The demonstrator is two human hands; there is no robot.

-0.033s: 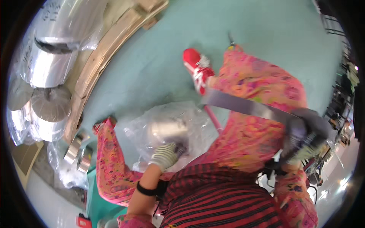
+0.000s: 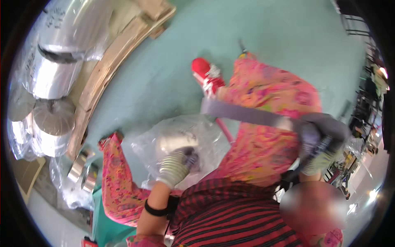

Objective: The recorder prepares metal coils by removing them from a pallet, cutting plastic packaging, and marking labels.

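Between my spread legs, a shiny metal roll (image 2: pixel 176 141) lies inside a loose clear plastic bag (image 2: pixel 144 142) on the floor. My left hand (image 2: pixel 176 164), in a white-striped glove with dark fingers, bends its fingers into the plastic at the roll's near side. What lies under those fingertips is partly hidden. Out to the right, above my thigh, my right hand (image 2: pixel 323 138) in a similar glove with a grey palm is closed round one end of a long flat grey strip (image 2: pixel 247 113). The strip reaches left across my leg toward the red shoe (image 2: pixel 207 78), its free end blurred.
Several plastic-wrapped metal rolls (image 2: pixel 53 74) stand at the left, beside a wooden pallet edge (image 2: pixel 109 66). Two small shiny rings (image 2: pixel 88 178) and crumpled film (image 2: pixel 74 197) lie near my left foot. Behind is a green container (image 2: pixel 111 218). Cluttered racks (image 2: pixel 364 107) line the right.
My right hand and the grey strip have shifted left. My left hand has moved slightly up and its fingers have turned over the plastic. The whole view has shifted a little.
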